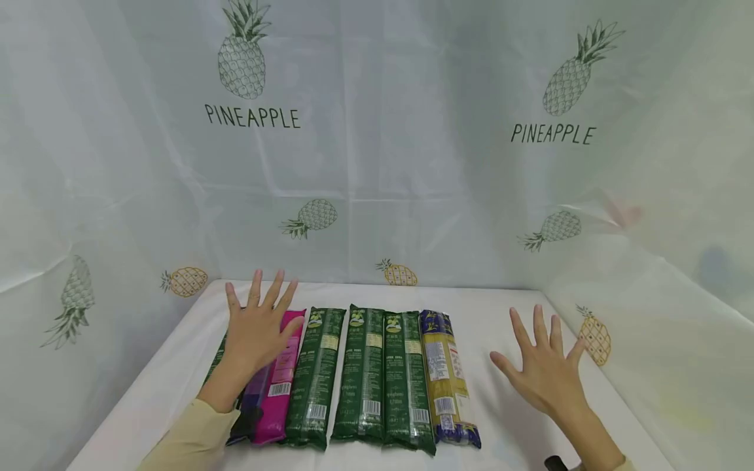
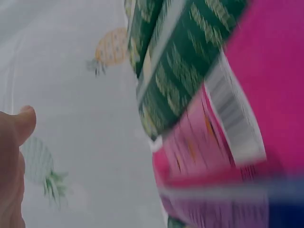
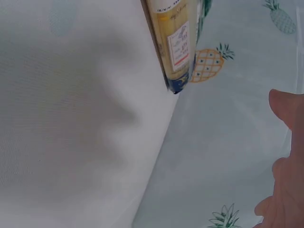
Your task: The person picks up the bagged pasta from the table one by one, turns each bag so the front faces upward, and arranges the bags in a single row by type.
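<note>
Several long packs of pasta lie side by side on the white table. My left hand (image 1: 254, 337), fingers spread, hovers over the left end of the row. Beneath it are a pink pack (image 1: 273, 409), a purple and dark blue pack (image 1: 250, 405) and the edge of a green one, partly hidden by the hand and sleeve. To the right lie three green spaghetti packs (image 1: 315, 379), (image 1: 362, 373), (image 1: 406, 379), then a yellow pasta pack with blue ends (image 1: 450, 379). My right hand (image 1: 544, 373) is raised right of the yellow pack, fingers spread, holding nothing.
The white table (image 1: 495, 445) ends at a pale curtain (image 1: 424, 163) printed with pineapples, which hangs behind it and along both sides. A black wrist strap (image 1: 555, 463) shows at the bottom edge near the right forearm.
</note>
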`<state>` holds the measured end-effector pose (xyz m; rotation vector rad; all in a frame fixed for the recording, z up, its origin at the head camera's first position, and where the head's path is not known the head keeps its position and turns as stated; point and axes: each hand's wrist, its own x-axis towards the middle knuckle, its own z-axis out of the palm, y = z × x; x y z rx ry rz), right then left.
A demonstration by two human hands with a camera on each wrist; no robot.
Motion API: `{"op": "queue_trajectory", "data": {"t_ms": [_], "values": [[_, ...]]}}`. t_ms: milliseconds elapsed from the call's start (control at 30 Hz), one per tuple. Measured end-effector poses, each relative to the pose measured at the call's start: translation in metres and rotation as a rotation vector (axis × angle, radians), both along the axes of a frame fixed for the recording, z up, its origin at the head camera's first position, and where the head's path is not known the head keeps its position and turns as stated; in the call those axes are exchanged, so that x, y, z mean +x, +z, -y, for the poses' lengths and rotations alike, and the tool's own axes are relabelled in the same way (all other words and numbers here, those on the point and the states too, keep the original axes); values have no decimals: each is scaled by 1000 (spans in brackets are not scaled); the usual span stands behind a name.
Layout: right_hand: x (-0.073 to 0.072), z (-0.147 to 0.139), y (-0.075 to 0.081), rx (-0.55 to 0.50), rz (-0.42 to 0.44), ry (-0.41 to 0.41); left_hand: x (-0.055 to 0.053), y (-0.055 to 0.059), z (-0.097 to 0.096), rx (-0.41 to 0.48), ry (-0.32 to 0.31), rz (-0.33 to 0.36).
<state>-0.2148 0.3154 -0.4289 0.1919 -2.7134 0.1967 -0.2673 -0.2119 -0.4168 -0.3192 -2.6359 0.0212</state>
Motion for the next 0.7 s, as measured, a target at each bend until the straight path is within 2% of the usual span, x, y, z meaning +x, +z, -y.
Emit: {"op": "queue_trajectory", "data": {"t_ms": [167,467,700], "values": [[-3,0,-7,-16,33,-5,-6,-1,-33,-3,-30,-1],[-5,9,-14,-61,126,-19,-13,-2,-85,24,-70,81],[-3,15,-20,-138,200,-25,-21,-7,-127,32,-99,149]]}}
